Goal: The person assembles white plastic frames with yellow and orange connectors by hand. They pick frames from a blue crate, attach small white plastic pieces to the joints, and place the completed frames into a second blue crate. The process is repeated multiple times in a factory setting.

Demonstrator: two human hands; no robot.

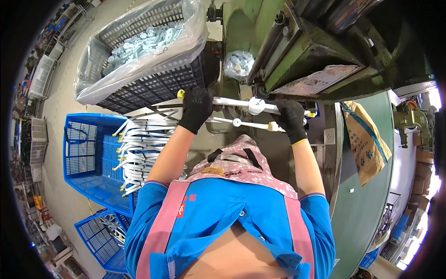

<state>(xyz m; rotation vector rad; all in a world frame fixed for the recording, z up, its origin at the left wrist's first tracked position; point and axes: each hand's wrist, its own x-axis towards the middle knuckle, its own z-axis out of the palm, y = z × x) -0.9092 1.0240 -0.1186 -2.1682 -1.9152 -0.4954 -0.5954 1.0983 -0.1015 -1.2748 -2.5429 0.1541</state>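
A white tubular metal frame [231, 102] with yellow end caps lies crosswise before me, at the front of a green machine [251, 21]. My left hand [197, 108], in a black glove, is closed round its left part, close to a yellow cap [181, 94]. Near the right end, my right hand [291, 119], also in a black glove, is wrapped round the same frame; my fingertips are partly hidden. Between my hands a round white plate [256, 106] sits on the upper tube. The lower tube [223, 120] carries a smaller round piece.
A black crate [158, 86] lined with clear plastic holds pale plastic parts at upper left. Below it, a blue basket [79, 172] bears stacked white bent tubes [144, 153]. Another blue basket [95, 237] stands lower left. A brown paper sack [367, 144] lies on the green table [357, 209] at right.
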